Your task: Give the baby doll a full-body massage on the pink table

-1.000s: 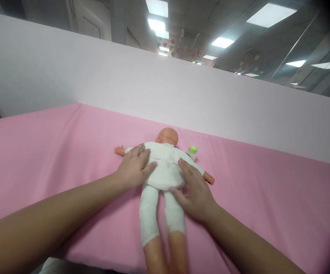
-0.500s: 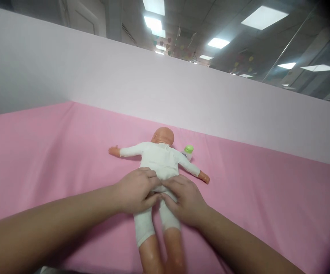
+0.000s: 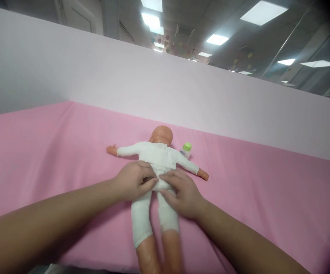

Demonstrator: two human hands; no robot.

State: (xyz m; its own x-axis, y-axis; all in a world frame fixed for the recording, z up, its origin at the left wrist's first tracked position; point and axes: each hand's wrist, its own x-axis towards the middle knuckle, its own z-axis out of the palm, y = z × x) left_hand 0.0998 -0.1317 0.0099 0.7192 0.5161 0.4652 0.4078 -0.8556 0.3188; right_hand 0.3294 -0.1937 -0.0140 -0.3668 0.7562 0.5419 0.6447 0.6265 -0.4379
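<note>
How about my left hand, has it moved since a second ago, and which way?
Yes. Judged against the green-capped bottle, your left hand has moved toward you, from the shoulder of the doll down to its lower torso.

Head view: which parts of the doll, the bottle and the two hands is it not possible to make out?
All in the head view:
Doll: face hidden by the back of its head; feet cut off by the bottom edge.
Bottle: print too small and blurred to read.
Left hand and right hand: contact under the fingers covered by the hands themselves.
</note>
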